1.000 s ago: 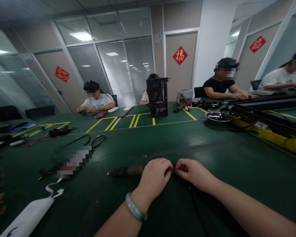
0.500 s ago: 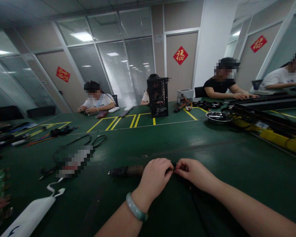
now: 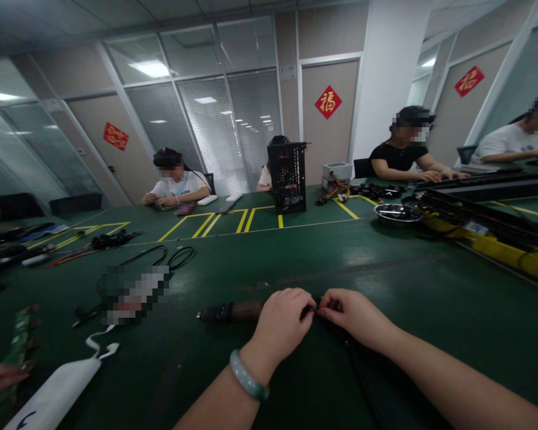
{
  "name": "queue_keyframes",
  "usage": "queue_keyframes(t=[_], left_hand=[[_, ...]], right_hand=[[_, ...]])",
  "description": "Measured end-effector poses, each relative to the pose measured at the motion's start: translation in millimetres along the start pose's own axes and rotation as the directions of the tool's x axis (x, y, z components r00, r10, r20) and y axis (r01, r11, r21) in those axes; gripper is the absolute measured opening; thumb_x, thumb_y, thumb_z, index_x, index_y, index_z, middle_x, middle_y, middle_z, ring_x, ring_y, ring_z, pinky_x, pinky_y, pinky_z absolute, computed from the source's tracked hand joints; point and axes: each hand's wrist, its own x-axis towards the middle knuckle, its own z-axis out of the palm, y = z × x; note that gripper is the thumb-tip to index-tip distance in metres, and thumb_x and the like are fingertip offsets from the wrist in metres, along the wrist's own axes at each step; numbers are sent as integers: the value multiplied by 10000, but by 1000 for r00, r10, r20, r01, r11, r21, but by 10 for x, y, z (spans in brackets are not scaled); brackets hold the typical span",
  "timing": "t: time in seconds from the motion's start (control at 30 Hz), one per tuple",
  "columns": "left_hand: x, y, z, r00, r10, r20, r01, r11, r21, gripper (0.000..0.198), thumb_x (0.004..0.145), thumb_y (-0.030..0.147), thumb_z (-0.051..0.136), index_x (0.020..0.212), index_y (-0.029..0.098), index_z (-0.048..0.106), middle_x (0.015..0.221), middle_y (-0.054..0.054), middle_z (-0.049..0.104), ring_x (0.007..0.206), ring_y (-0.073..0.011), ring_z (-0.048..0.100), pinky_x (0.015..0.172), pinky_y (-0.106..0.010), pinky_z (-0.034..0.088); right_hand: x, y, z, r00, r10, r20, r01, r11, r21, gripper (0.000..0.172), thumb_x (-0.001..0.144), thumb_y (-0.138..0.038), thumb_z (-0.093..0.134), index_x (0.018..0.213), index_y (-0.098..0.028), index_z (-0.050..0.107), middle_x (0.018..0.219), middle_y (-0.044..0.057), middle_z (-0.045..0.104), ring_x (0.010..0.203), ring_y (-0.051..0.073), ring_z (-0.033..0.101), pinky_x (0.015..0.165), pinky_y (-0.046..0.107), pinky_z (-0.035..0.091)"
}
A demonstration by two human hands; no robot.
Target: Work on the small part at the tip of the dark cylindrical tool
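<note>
My L hand (image 3: 283,322) and R hand (image 3: 356,316) meet mid-desk (image 3: 385,269), both sets of fingers pinching a small dark part (image 3: 316,309) between them, w/ the tool (image 3: 231,311) lying long-axis left-right just beyond L.

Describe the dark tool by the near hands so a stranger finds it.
Start at the green table. The left hand, with a pale bracelet, rests near its front edge. The tool sticks out leftward from behind it: one thick dark cylinder, unlike the thin cables nearby.
</note>
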Motion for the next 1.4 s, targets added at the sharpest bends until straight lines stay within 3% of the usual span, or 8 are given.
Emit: queue_keyframes(t=[0.17, 0.37, 0.53, 0.73, 0.9, 1.4], left_hand=[[-1, 7, -4, 999, -46, -8, 46, 999, 0, 137, 843, 195, 643, 966, 237, 600, 977, 15, 641, 917, -196, 581, 839, -363, 443], [0, 4, -7, 1000, 5, 18, -6, 1000, 19, 187, 833, 137, 632, 970, 256, 585, 1030, 49, 628, 981, -168, 562, 881, -330, 427], [-6, -2, 1, 999, -50, -6, 50, 998, 28, 171, 829, 198, 653, 973, 247, 575, 1041, 31, 627, 977, -188, 568, 878, -356, 432], [-1, -12, 12, 1000, -25, 6, 25, 1000, 15, 98, 855, 212, 633, 930, 249, 582, 1035, 30, 632, 980, -194, 571, 885, -367, 427], [-12, 12, -10, 999, -36, 4, 36, 999, 15, 192, 839, 198, 625, 1016, 251, 571, 1027, 21, 627, 966, -188, 573, 873, -353, 434], [8, 1, 12, 1000, -1, 17, 1, 1000, 27, 136, 856, 155, 599, 954, 247, 581, 1022, 25, 634, 985, -186, 569, 886, -350, 422]], right_hand=[[-4, -7, -4, 1000, 0, 1, 0, 1000, 24, 114, 853, -305, 599, 854, -217, 672, 770, -10, 687, 693, 153, 607, 585, 226, 394], [-6, -4, -1, 1000, -9, -5, 9, 1000, 15, 107, 852, -293, 600, 847, -220, 678, 764, -22, 685, 694, 146, 609, 592, 224, 394], [-5, 9, 6, 1000, -3, -12, 4, 1000, 20, 98, 847, -289, 604, 838, -216, 667, 747, -21, 681, 678, 146, 608, 585, 226, 394], [-15, -36, -15, 1000, 3, -5, -3, 1000, 18, 87, 843, -279, 606, 840, -224, 673, 763, -21, 686, 693, 148, 610, 590, 229, 395], [-10, -20, -12, 1000, 2, -6, -2, 1000, 19, 93, 849, -286, 603, 845, -224, 672, 763, -21, 686, 688, 148, 614, 585, 229, 397], [4, 1, 46, 999, 9, -34, -10, 1000, -27, 128, 862, -320, 586, 839, -215, 655, 746, -8, 679, 669, 151, 611, 570, 229, 389]])
